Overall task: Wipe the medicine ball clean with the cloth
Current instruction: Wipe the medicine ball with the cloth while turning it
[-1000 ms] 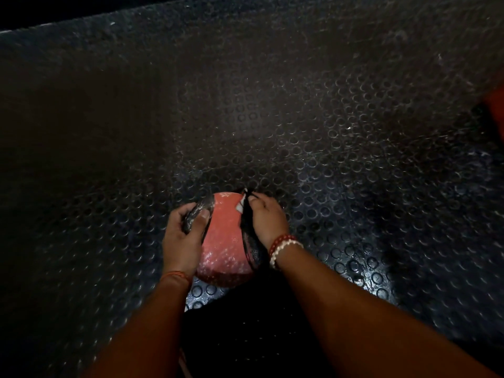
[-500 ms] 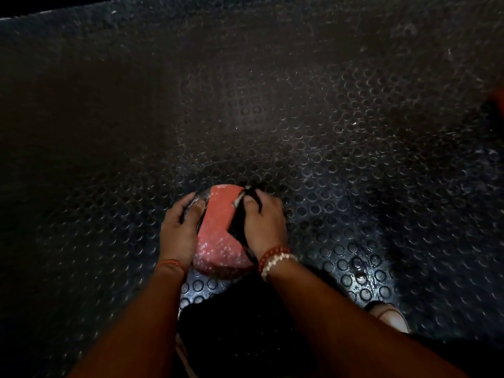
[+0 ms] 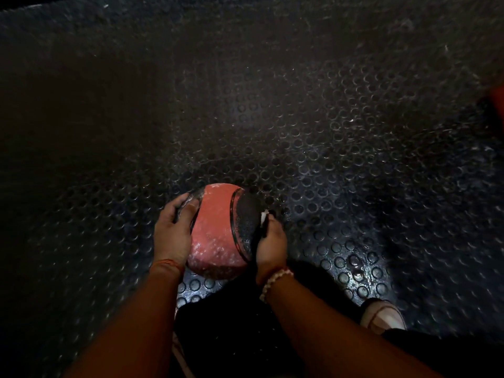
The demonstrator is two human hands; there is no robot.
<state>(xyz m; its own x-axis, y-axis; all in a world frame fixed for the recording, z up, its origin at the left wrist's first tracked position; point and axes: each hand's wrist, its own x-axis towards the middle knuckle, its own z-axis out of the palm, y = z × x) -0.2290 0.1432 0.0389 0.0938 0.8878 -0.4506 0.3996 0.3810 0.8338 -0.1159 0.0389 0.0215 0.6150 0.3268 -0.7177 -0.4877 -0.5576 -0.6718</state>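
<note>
Low and just left of centre in the frame, the left hand (image 3: 172, 232) lies spread on the left flank of the medicine ball (image 3: 216, 231), fingers splayed over the dark panel there, grasping the ball to steady it. The ball rests on the studded rubber floor (image 3: 341, 165), in the lower middle of the frame between the two forearms. To its right, the right hand (image 3: 271, 242) is clenched around the cloth (image 3: 264, 219) – a dark rag with a pale corner poking out above the knuckles – and presses it against the ball's right side.

To wipe well from here, the left palm should probably hold firm so the ball cannot roll on the studs, while the cloth is drawn in long overlapping passes across the right panel and over the red band. Turning the ball a little between passes would likely bring the hidden underside up.

The ball shows a broad red band down the middle, flanked by black pebbled panels edged with thin curved seams. Whitish specks and smears sit thick on the lower red area – so it seems far from clean
</note>
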